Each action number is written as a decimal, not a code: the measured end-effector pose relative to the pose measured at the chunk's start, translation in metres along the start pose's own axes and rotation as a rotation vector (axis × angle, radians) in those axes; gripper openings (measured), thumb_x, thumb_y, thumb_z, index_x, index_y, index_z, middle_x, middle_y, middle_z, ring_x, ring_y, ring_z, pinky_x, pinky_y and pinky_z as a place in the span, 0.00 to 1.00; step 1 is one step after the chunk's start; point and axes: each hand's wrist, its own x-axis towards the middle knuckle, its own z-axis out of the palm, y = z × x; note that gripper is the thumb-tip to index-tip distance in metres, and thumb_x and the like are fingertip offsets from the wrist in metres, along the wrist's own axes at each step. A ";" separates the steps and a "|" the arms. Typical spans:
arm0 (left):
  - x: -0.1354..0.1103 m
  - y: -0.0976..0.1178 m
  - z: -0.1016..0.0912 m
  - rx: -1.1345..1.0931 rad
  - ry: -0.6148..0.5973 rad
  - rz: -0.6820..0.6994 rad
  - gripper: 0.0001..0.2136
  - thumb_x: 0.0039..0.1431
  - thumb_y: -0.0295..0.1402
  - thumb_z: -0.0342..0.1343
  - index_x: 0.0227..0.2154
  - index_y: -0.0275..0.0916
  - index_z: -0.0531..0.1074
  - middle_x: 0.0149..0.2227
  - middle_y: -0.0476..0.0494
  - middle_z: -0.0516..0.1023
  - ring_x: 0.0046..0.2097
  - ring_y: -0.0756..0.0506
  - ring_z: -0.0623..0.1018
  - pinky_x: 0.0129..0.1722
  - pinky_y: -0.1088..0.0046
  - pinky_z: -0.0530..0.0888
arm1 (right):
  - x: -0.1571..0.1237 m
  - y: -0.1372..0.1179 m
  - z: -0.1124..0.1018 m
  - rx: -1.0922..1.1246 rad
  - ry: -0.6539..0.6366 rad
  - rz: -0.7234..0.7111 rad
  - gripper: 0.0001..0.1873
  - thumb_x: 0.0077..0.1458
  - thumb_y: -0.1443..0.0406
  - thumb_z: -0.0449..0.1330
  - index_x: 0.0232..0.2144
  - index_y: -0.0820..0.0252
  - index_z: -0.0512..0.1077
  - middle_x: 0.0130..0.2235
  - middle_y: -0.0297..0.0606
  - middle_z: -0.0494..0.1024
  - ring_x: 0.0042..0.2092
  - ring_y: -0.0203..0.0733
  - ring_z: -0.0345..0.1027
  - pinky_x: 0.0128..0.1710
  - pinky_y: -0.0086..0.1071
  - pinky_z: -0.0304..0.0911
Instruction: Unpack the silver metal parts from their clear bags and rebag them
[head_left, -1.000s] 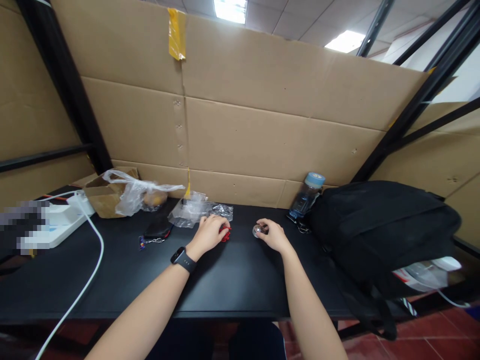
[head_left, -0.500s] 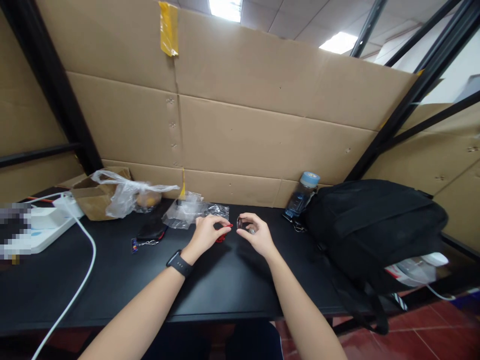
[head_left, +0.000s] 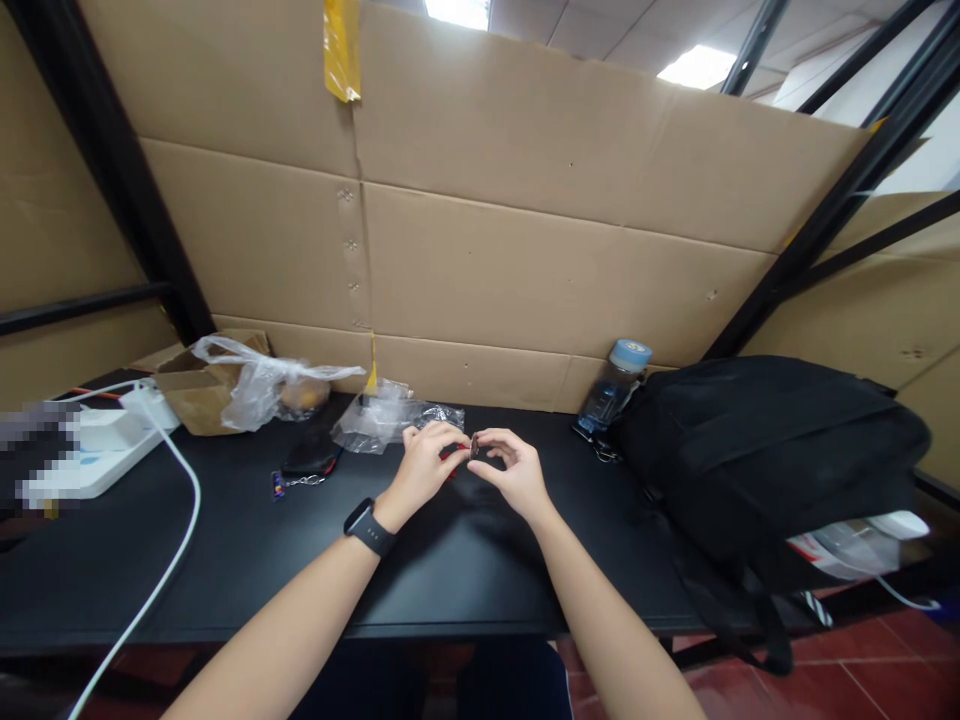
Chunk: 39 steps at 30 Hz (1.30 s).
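Cardboard box (head_left: pixel 191 400) far left, clear plastic bag (head_left: pixel 251 395) against it, then black pouch (head_left: pixel 311 452) and loose plastic wrap (head_left: pixel 375 420) on desk (head_left: pixel 465 570). Left hand (head_left: pixel 429 464): grip pinched on red cord (head_left: pixel 451 474), mostly hidden by fingers. Small round disc (head_left: pixel 474 447) edge-on between both hands' fingertips, over desk. Right hand (head_left: pixel 520 476): grip clamped on disc. Blue-lidded bottle (head_left: pixel 607 395), black backpack (head_left: pixel 772 450) farther right.

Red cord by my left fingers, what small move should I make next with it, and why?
I'd probably hold the small thin piece steady in your right hand and ease your left hand slightly back, keeping its pinch. Both hands' fingertips crowd around the piece, hiding where the red cord meets it, if it does.
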 end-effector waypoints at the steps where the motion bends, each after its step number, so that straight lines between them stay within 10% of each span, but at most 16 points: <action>1: 0.000 0.000 0.001 0.008 -0.001 0.004 0.06 0.63 0.34 0.56 0.35 0.45 0.79 0.44 0.46 0.81 0.50 0.41 0.74 0.51 0.60 0.60 | 0.000 0.000 0.000 0.006 0.004 0.009 0.19 0.45 0.58 0.73 0.40 0.55 0.77 0.46 0.43 0.79 0.49 0.49 0.74 0.45 0.39 0.70; 39: 0.000 -0.001 0.006 -0.151 0.072 0.008 0.04 0.62 0.33 0.58 0.34 0.44 0.77 0.43 0.45 0.72 0.51 0.43 0.71 0.54 0.62 0.67 | 0.000 0.004 0.003 0.231 0.043 0.136 0.20 0.38 0.60 0.76 0.36 0.57 0.77 0.45 0.43 0.81 0.46 0.48 0.77 0.48 0.42 0.73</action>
